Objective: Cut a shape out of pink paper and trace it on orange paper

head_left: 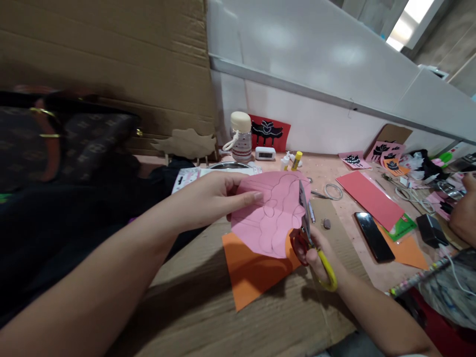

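My left hand [236, 193] pinches the left edge of a pink sheet of paper [275, 218] that carries a pencilled wavy outline. Its lower right edge has been cut along a curve. In my right hand [320, 253] is a pair of scissors [305, 220] with one red and one yellow handle loop. Their blades point upward at the sheet's right side, over the paper. Below the pink sheet, an orange sheet [253, 272] lies on the cardboard work surface [208, 307].
Behind stand a bottle [241, 136], a small white clock [265, 153] and a glue stick [296, 161]. A phone [374, 236], red paper [372, 198] and a black charger [431, 230] lie right. A bag [74, 144] sits left. Another person's hand [464, 213] shows at far right.
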The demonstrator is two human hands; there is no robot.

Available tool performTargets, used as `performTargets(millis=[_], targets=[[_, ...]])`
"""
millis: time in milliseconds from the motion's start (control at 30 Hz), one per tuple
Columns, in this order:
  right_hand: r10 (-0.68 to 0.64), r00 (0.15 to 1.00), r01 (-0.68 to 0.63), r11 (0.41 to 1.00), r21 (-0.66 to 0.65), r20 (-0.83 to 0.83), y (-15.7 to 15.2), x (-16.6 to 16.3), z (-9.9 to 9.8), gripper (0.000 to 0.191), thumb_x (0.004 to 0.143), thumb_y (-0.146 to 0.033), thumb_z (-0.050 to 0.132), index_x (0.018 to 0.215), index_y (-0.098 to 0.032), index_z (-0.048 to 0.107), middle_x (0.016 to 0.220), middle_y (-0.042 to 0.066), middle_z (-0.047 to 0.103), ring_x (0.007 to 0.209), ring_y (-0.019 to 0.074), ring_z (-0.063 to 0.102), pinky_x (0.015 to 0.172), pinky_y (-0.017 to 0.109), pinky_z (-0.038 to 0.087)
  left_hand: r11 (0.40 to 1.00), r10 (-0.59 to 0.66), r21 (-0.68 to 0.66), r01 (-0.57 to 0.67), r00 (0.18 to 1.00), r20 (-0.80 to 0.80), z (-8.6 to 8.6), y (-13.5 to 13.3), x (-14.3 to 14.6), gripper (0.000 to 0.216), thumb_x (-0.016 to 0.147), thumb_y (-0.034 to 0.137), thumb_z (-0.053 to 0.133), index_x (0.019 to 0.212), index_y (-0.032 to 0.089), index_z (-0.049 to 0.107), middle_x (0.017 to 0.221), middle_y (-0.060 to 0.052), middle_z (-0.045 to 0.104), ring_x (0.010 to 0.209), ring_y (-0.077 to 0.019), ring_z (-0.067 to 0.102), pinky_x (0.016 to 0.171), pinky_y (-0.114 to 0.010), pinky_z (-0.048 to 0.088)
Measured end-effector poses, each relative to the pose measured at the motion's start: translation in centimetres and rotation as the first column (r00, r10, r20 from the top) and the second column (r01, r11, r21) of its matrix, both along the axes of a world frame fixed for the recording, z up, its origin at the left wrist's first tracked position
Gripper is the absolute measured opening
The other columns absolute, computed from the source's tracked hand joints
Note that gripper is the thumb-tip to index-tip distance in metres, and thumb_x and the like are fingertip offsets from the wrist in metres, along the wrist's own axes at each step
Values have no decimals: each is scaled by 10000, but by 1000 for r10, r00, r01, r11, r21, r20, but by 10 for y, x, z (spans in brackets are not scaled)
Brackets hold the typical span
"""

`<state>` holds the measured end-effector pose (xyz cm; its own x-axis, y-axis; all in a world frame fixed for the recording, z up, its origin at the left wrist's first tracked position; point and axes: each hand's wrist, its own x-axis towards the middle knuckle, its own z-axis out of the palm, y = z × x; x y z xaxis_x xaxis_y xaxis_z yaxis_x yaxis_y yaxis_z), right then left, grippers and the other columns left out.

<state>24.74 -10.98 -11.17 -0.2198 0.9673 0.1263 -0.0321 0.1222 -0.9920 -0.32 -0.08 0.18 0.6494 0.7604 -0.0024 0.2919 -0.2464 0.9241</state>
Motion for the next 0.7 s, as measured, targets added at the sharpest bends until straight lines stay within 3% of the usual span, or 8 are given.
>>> performTargets(millis=[267, 700], targets=[[-14, 1000, 14, 1000, 1, -13, 1, -2, 2, 662, 770, -828, 661, 1006, -215, 573, 686, -60, 406, 540, 110, 303, 483, 262, 238, 1000, -29, 11, 29, 999, 22, -1, 2, 3, 335, 842, 458, 668, 670, 188, 569, 568, 39, 527, 518, -100, 473, 453, -186, 379], [-27, 999, 27, 1000, 4, -27, 0, -4, 4, 627, 778, -816, 669, 897, -218, 522, 699, -55, 419, 547, 101, 296, 490, 260, 237, 990, -48, 131, 57, 996, -71, -14, 10, -6, 403, 937, 514, 617, 713, 180, 597, 606, 18, 596, 550, -102, 497, 477, -187, 396]])
